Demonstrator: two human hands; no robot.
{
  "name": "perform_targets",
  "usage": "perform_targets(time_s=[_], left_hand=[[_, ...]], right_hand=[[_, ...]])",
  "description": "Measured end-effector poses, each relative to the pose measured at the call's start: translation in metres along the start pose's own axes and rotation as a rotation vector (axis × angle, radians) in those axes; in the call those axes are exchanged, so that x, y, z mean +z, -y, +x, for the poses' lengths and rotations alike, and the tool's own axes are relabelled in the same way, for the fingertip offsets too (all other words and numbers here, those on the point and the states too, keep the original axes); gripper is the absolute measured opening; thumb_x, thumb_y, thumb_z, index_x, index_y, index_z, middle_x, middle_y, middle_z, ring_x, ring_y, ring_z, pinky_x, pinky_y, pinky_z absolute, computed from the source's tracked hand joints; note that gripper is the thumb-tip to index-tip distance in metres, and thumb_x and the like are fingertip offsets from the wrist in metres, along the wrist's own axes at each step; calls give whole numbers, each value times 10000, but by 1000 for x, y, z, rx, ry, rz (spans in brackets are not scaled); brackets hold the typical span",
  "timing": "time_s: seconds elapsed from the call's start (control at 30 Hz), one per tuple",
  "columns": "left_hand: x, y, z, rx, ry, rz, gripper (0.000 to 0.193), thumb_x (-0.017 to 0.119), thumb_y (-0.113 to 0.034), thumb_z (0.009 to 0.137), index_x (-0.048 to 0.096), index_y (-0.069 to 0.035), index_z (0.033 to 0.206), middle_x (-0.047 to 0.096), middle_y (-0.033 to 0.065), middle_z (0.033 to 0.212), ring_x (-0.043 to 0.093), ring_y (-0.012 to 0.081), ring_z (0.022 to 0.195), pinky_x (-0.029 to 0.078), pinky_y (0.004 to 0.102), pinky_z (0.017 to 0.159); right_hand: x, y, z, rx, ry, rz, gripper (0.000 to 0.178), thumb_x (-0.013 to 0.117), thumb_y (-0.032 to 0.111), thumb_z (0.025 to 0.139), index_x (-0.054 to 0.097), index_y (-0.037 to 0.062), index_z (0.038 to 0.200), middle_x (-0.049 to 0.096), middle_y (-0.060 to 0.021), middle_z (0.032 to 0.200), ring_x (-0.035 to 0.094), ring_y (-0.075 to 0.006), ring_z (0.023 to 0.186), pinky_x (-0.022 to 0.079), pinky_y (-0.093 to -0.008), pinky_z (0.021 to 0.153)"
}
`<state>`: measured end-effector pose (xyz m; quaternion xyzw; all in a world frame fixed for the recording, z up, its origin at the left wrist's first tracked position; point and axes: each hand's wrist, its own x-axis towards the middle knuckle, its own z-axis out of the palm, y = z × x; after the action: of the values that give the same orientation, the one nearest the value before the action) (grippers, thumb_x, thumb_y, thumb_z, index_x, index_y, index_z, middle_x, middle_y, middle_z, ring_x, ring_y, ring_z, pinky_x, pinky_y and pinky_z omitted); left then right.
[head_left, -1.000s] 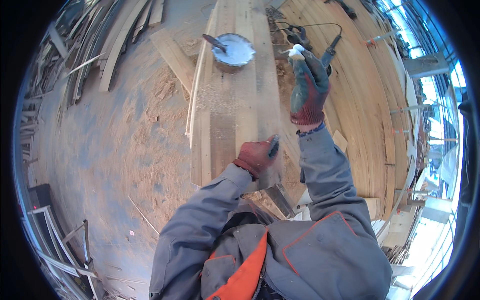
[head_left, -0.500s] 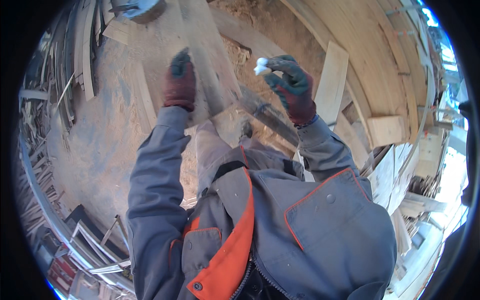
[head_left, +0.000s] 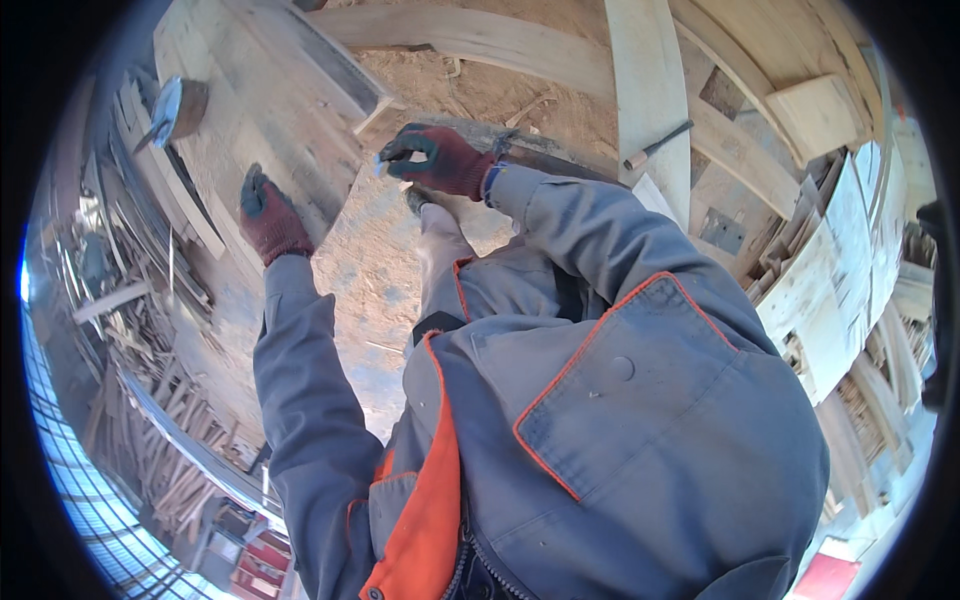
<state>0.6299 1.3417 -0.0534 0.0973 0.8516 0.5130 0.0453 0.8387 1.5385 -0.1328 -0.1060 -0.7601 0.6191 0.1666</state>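
- Right hand (head_left: 436, 160), gloved in red and dark green: thumb and fingers curl together, tips appearing to pinch a small pale piece.
- Small pale piece (head_left: 381, 165): at the right fingertips, just beside the near right end of the wide board; probably light, perhaps smeared and slippery, best taken between finger and thumb at its cleanest part. Its shape is mostly covered by the glove.
- Left hand (head_left: 270, 215), gloved alike: over the near left part of the board, fingers together and slightly bent. Whether it presses, hovers or holds anything, I cannot tell.
- Wide board (head_left: 280, 125): wooden, pale, far left, running away from the person; likely stiff and heavy, best held by both long edges. Its far end is cut off; whether it is one layer or several is unclear.
- Bowl (head_left: 187, 108): on the board's far left part, a dark handle jutting from it; likely manageable by its rim. Its contents show only edge-on, bluish white.
- Slim dark tool (head_left: 657, 145): lying across a pale plank (head_left: 648, 60), right; its kind is hard to make out.
- Floor (head_left: 365, 285): sawdust-strewn, between the arms.
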Motion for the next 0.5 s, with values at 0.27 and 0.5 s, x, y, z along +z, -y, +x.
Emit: perform_targets(time_s=[0.27, 0.5], left_hand=[[1, 7, 7, 112, -54, 254, 293, 605, -106, 1039, 733, -43, 1295, 757, 32, 1021, 662, 105, 798, 550, 279, 709], [0, 15, 10, 183, -58, 344, 292, 596, -116, 1047, 731, -25, 1289, 780, 78, 1132, 716, 138, 929, 572, 280, 818]], right_hand=[[1, -3, 12, -170, -76, -36, 306, 823, 239, 853, 757, 186, 1148, 733, -78, 1083, 719, -331, 995, 590, -429, 868], [2, 2, 24, -251, -112, -118, 268, 785, 261, 872, 757, 193, 1130, 723, -77, 1085, 704, -346, 1019, 582, -465, 880]])
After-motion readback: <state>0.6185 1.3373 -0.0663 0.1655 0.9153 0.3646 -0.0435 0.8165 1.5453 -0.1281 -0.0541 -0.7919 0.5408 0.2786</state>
